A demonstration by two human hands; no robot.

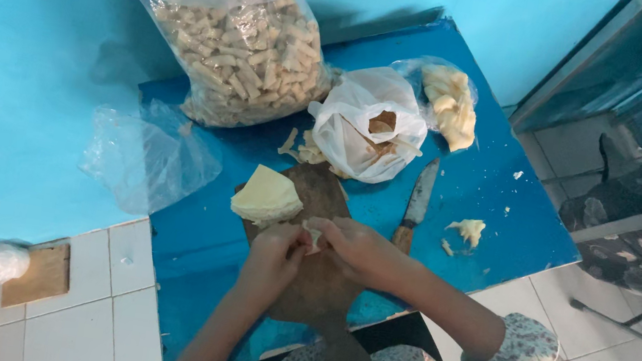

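Note:
My left hand (272, 256) and my right hand (357, 249) meet over a dark wooden cutting board (320, 292) and together pinch a small pale piece of dough (314, 238) between their fingertips. A stack of thin yellowish sheets (267, 196) lies at the board's far left corner, just beyond my left hand. A knife (417, 204) with a wooden handle rests on the blue table (499, 192), right of my right hand.
A big clear bag of rolled pale sticks (243, 48) stands at the back. A white plastic bag (366, 123), a small clear bag of dough scraps (449, 102), an empty clear bag (147, 153) and loose scraps (468, 230) lie around. White tiled floor lies below.

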